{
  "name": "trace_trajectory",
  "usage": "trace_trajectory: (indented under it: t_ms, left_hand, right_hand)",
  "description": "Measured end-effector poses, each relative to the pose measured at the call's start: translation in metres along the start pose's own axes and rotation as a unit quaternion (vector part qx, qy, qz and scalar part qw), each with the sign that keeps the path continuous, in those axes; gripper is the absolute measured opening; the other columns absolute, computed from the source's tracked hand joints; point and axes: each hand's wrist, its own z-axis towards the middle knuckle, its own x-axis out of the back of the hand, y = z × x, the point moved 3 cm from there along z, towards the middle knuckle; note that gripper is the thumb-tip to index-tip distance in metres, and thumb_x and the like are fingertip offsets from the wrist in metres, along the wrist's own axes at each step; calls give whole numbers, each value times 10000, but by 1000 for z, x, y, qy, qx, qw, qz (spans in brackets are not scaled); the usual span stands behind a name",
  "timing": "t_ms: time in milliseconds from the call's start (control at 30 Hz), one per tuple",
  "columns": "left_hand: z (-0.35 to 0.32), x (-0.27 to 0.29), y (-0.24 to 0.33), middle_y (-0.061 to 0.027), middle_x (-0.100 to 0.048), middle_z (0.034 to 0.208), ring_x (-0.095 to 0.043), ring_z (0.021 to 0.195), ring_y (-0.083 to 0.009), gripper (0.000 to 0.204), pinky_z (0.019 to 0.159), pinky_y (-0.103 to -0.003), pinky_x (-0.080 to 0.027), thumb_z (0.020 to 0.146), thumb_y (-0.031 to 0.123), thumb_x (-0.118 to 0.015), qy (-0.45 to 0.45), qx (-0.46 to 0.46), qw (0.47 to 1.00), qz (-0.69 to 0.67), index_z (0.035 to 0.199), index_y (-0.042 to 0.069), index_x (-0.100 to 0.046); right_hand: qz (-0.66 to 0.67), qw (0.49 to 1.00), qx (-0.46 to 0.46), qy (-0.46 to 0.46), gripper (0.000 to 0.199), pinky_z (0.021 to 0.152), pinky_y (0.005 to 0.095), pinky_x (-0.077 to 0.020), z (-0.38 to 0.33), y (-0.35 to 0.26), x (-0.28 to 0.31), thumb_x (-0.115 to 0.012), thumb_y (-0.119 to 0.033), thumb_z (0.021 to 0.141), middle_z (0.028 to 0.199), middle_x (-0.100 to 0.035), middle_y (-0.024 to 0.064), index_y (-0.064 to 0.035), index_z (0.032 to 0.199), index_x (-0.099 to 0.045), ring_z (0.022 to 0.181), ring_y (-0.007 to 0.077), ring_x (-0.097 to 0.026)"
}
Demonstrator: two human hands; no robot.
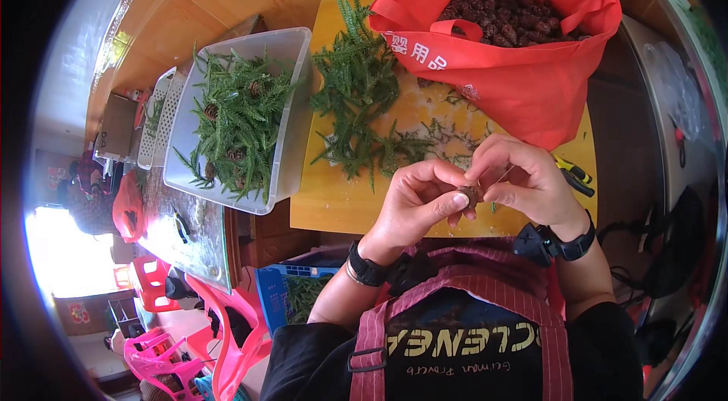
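Close to the front of the yellow table, my left hand (417,204) pinches a small brown pine cone (472,195) between thumb and fingers. My right hand (531,181) meets it from the other side, its fingers closed at the cone. A thin wire (503,173) shows between the right fingers; its ends are hidden. Just beyond my hands lie loose green sprigs (406,147) of artificial fir. A taller pile of fir branches (353,83) rests farther back on the table.
A red cloth bag (523,83) full of pine cones (508,14) stands at the back right. Left of the table, a clear plastic bin (284,136) holds fir branches with cones. Yellow-and-black pliers (574,173) lie right of my hand. Pink stools (220,333) stand at lower left.
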Motion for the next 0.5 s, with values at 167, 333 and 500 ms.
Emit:
trace_trajectory:
  t_ms: [167, 333, 500]
  left_hand:
    - [-2, -2, 1, -141, -606, 844, -615, 678, -178, 204, 510, -220, -451, 826, 129, -650, 37, 14, 997, 59, 958, -2, -567]
    - [-1, -6, 2, -156, -604, 853, -618, 685, -182, 215, 508, -218, -452, 820, 131, -656, 24, 14, 1000, 0, 959, -7, -567]
    - [-1, -7, 2, -161, -611, 863, -622, 691, -183, 226, 507, -218, -450, 821, 143, -658, 22, 14, 1000, 0, 960, -13, -572]
  right_hand:
    - [-4, 1000, 0, 8, 211, 687, 210, -435, -2, 1, 2, -670, -104, 800, 981, -518, 61, -3, 971, -596, 789, 99, -530]
    - [70, 997, -18, 1, 181, 691, 204, -443, -3, 2, 2, -675, -114, 799, 975, -523, 77, -6, 915, -589, 791, 102, -536]
    - [76, 997, 2, 11, 176, 700, 204, -447, -2, 3, 0, -683, -120, 794, 969, -521, 84, -13, 891, -584, 805, 102, -540]
